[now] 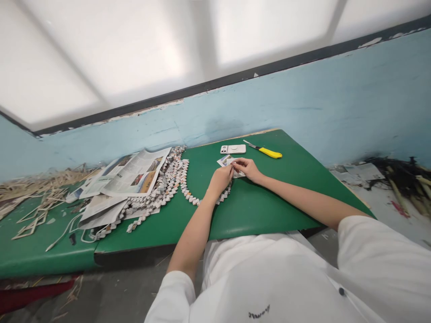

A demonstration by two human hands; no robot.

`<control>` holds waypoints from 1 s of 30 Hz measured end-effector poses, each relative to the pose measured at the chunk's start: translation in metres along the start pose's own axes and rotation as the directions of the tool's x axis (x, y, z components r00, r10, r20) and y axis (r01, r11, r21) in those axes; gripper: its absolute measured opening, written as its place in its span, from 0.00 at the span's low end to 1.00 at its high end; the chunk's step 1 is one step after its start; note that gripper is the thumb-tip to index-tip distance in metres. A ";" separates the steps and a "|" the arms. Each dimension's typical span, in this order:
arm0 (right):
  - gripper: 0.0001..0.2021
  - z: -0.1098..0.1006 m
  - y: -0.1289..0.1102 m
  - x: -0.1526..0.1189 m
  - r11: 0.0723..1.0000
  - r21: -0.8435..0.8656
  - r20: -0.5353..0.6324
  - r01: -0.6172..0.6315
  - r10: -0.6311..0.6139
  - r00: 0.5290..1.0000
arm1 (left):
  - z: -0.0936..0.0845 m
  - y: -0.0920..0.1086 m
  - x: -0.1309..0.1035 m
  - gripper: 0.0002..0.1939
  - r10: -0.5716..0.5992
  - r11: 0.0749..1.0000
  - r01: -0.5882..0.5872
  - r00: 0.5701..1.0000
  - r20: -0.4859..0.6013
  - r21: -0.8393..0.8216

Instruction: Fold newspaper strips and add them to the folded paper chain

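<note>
My left hand (222,177) and my right hand (247,169) meet over the green table, their fingertips pinched close together. Between them is the end of a zigzag chain of folded newspaper (190,197), which curves away to the left across the tabletop. My left fingers are closed on that chain end. The right fingers pinch at the same spot; exactly which fold they hold is too small to make out. Just behind and under my hands lies a printed piece of paper (224,160), partly covered by them.
A white phone (233,149) and a yellow-handled craft knife (269,152) lie behind my hands. To the left, newspaper sheets (134,172) rest on a heap of folded paper chains (168,181). A white cable (65,231) and thin wooden strips (37,217) are farther left on the green table (269,211).
</note>
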State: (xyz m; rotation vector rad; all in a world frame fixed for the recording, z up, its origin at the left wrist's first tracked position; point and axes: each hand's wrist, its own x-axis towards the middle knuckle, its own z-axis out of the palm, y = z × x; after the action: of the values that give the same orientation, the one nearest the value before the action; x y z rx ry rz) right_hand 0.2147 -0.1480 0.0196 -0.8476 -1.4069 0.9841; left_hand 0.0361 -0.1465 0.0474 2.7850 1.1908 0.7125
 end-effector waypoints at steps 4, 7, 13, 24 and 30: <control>0.21 0.000 0.001 0.000 1.000 0.001 -0.001 -0.001 0.001 1.000 | 0.003 0.002 0.000 0.14 0.001 1.000 0.000 1.000 -0.019 0.023; 0.21 0.000 0.003 0.001 1.000 0.002 -0.002 -0.006 0.006 1.000 | 0.005 0.002 0.000 0.15 -0.013 1.000 0.014 0.999 -0.034 0.021; 0.16 0.000 0.004 0.000 1.000 -0.006 0.033 -0.004 0.005 0.999 | 0.008 0.001 0.000 0.15 0.008 0.998 -0.009 1.000 0.003 0.062; 0.08 -0.001 0.016 0.003 0.985 -0.173 -0.009 -0.004 0.002 1.000 | 0.005 0.013 0.003 0.14 0.004 0.978 -0.040 0.984 0.177 0.203; 0.10 0.003 0.016 0.003 0.969 -0.244 -0.091 -0.042 0.020 0.996 | -0.001 0.015 0.007 0.14 -0.027 0.987 -0.005 0.980 0.196 0.160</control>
State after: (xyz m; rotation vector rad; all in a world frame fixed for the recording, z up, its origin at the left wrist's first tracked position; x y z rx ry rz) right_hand 0.2106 -0.1389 0.0063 -1.0859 -1.4626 0.7946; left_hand 0.0501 -0.1525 0.0538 2.8899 1.2747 0.3413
